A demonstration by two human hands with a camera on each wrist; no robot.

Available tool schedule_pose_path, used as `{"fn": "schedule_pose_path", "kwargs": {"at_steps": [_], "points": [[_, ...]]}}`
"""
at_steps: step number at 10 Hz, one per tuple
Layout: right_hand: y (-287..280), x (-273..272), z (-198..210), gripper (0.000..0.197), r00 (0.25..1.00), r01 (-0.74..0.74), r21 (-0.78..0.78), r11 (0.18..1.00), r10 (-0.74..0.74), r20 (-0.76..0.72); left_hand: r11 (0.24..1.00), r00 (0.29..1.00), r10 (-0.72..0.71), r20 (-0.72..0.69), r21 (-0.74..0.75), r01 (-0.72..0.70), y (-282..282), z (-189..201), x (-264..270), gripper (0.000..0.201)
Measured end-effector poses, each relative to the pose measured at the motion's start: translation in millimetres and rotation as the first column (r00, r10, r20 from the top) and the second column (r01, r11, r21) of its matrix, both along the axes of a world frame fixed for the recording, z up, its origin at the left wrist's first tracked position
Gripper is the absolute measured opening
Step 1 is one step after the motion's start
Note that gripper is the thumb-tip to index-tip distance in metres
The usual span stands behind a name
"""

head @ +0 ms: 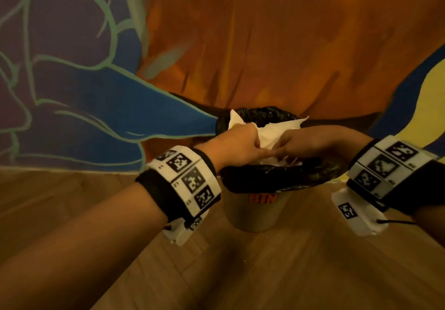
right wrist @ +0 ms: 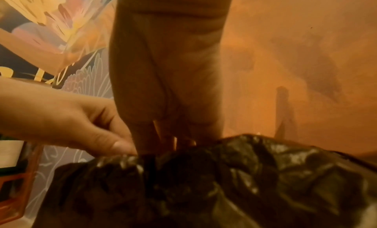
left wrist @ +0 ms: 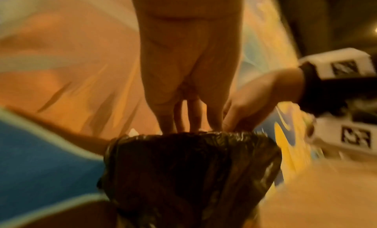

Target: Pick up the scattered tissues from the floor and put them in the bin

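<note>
A pale bin (head: pixel 252 215) marked "BIN" stands on the floor, lined with a black bag (head: pixel 277 177). Both hands meet over its mouth. My left hand (head: pixel 243 146) is curled round a bunch of white tissues (head: pixel 272 131), which stick up behind its knuckles. My right hand (head: pixel 305 144) pinches the same bunch from the right, and its fingers touch the left thumb. In the left wrist view the left hand's fingers (left wrist: pixel 189 118) reach down behind the bag's rim (left wrist: pixel 189 151), with the right hand (left wrist: pixel 238 118) beside them. The fingertips are hidden in the right wrist view (right wrist: pixel 173 134).
The bin stands against a painted wall (head: pixel 265 44) of orange, blue and purple. Wooden floor (head: pixel 240 273) lies in front of the bin and to both sides. An orange frame (right wrist: pixel 14 191) shows at the left edge of the right wrist view.
</note>
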State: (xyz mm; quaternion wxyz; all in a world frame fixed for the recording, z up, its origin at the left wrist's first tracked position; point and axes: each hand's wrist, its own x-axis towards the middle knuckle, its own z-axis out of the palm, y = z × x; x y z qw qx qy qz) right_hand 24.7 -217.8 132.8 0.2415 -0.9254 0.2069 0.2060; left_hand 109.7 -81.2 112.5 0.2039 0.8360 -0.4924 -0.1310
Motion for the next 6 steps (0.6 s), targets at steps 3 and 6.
{"fn": "schedule_pose_path", "kwargs": {"at_steps": [3,6], "points": [[0,11,-13,0.036,0.993,0.106,0.119,0.987,-0.111,0.040,0.927,0.955,0.058,0.291,0.340,-0.160,-5,-1,26,0.023],[2,-2,20,0.031,0.970,-0.050,-0.215,0.975,0.099,0.222,0.995,0.963,0.100,0.251,-0.041,-0.093,4,23,28,0.039]]}}
